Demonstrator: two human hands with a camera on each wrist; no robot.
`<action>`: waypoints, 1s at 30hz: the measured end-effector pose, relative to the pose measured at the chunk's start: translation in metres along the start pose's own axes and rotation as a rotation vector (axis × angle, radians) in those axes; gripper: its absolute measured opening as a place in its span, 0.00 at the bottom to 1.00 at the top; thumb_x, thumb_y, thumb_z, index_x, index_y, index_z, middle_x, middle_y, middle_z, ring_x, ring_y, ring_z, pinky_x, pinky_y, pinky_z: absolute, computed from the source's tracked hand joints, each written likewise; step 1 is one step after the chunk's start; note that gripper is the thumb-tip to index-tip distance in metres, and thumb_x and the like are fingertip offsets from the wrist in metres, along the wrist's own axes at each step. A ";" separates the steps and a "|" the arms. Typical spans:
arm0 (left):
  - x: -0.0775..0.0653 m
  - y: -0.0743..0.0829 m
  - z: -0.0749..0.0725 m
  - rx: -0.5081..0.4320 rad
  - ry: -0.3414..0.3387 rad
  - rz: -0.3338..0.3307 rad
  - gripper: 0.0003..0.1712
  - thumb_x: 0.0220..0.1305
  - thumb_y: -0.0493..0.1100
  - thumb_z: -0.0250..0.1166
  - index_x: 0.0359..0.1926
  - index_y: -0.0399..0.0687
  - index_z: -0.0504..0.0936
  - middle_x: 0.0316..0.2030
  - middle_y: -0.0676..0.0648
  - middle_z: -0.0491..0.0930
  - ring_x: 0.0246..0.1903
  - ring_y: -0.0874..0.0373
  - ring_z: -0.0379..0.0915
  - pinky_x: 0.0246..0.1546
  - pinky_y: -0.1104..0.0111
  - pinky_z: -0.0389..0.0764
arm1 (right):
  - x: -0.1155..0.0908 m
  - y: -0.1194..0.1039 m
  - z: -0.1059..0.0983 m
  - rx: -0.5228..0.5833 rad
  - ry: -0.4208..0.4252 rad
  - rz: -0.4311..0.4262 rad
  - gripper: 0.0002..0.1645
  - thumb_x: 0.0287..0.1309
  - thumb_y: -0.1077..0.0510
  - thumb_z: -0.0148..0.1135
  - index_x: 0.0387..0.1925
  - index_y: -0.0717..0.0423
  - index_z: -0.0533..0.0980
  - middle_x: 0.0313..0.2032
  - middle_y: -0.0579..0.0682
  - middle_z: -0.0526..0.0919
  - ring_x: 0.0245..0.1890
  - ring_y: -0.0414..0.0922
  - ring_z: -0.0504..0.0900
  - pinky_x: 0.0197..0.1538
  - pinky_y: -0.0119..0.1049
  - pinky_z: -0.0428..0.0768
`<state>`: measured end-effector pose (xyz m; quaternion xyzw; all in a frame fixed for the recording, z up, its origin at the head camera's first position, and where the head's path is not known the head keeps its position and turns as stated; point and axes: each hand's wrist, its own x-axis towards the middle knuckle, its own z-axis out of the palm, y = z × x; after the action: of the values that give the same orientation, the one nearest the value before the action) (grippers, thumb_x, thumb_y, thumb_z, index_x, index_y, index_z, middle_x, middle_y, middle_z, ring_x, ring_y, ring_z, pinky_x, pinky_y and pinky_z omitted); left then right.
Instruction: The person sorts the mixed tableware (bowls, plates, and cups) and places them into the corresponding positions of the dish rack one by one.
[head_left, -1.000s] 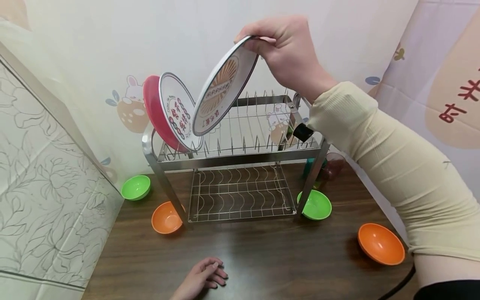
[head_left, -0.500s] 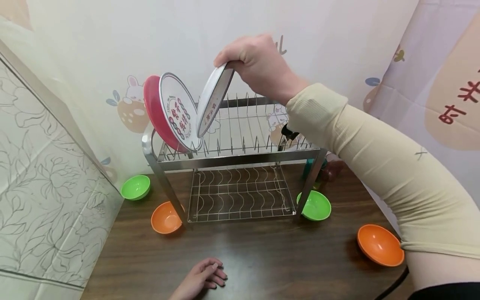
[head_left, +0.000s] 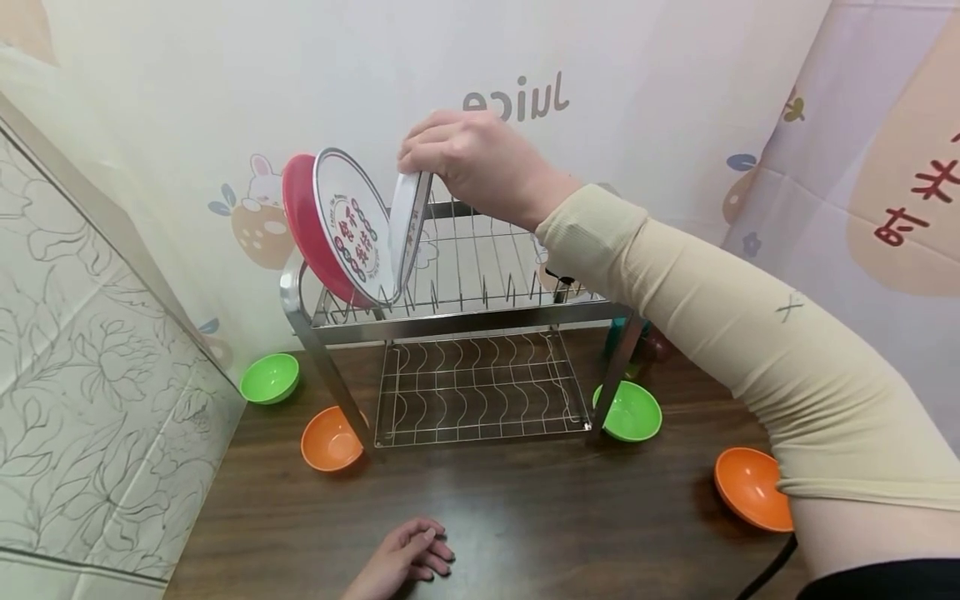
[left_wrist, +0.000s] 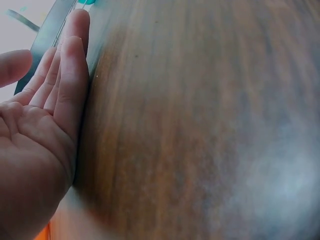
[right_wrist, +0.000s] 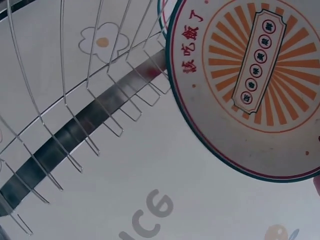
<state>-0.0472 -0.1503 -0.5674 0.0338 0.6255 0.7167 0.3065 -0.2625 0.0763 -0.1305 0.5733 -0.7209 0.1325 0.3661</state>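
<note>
My right hand (head_left: 480, 167) pinches the top rim of a white plate (head_left: 409, 229), which stands steeply on edge in the upper tier of the metal dish rack (head_left: 465, 323). In the right wrist view the same plate (right_wrist: 270, 65) shows an orange sunburst print and a dark green rim. Just left of it leans another white plate (head_left: 341, 187) with red characters, in front of a red plate (head_left: 298, 208). Down on the wooden table, my left hand (head_left: 405, 550) rests on its side holding nothing; the left wrist view shows its fingers (left_wrist: 72, 80) relaxed.
A green bowl (head_left: 270, 379) and an orange bowl (head_left: 330, 440) sit left of the rack. To the right are another green bowl (head_left: 633, 412) and an orange bowl (head_left: 752, 487). The rack's lower wire tier (head_left: 480, 387) stands low over the table (head_left: 525, 508). A printed curtain hangs behind.
My right hand has moved left and down, bringing the sunburst plate from above the rack into its upper tier and turning it more upright. The left hand stays put.
</note>
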 end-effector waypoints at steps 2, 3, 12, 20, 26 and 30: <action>0.000 0.000 0.000 0.000 0.002 -0.004 0.19 0.79 0.44 0.48 0.55 0.30 0.71 0.43 0.38 0.84 0.38 0.52 0.84 0.34 0.68 0.82 | 0.000 -0.001 0.003 -0.036 -0.019 -0.035 0.16 0.65 0.75 0.53 0.39 0.61 0.85 0.43 0.53 0.88 0.50 0.48 0.84 0.58 0.31 0.75; 0.001 0.000 0.000 0.001 0.005 -0.005 0.19 0.79 0.44 0.48 0.55 0.29 0.71 0.43 0.38 0.84 0.38 0.52 0.84 0.35 0.68 0.82 | 0.000 -0.001 0.004 -0.049 -0.036 -0.051 0.16 0.64 0.75 0.53 0.40 0.61 0.85 0.43 0.53 0.88 0.50 0.48 0.84 0.59 0.32 0.75; 0.001 0.000 0.001 0.008 0.017 -0.013 0.19 0.79 0.44 0.49 0.55 0.30 0.71 0.42 0.39 0.84 0.38 0.52 0.84 0.35 0.67 0.81 | 0.004 -0.006 0.009 -0.112 -0.176 -0.064 0.18 0.62 0.77 0.54 0.43 0.60 0.84 0.46 0.53 0.87 0.53 0.48 0.82 0.62 0.33 0.72; 0.001 0.000 0.000 -0.001 0.012 -0.007 0.19 0.79 0.44 0.48 0.56 0.30 0.71 0.43 0.39 0.84 0.39 0.52 0.83 0.35 0.68 0.81 | 0.014 -0.007 0.012 -0.107 -0.313 0.009 0.14 0.58 0.77 0.57 0.38 0.60 0.83 0.43 0.52 0.86 0.51 0.49 0.81 0.58 0.36 0.75; 0.001 -0.001 -0.003 0.006 0.006 -0.011 0.19 0.79 0.44 0.48 0.56 0.30 0.71 0.43 0.39 0.84 0.39 0.52 0.83 0.35 0.68 0.81 | 0.019 -0.008 0.015 -0.073 -0.371 0.072 0.14 0.55 0.78 0.59 0.35 0.59 0.82 0.41 0.50 0.85 0.51 0.48 0.80 0.57 0.36 0.75; 0.000 0.001 -0.002 0.012 0.006 -0.013 0.19 0.79 0.44 0.48 0.56 0.30 0.71 0.43 0.38 0.84 0.39 0.52 0.83 0.35 0.67 0.82 | 0.022 -0.010 0.016 -0.064 -0.379 0.073 0.16 0.56 0.78 0.56 0.35 0.58 0.82 0.40 0.49 0.85 0.49 0.47 0.80 0.56 0.35 0.75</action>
<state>-0.0485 -0.1517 -0.5673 0.0296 0.6310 0.7109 0.3093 -0.2609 0.0473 -0.1287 0.5494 -0.8012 0.0124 0.2369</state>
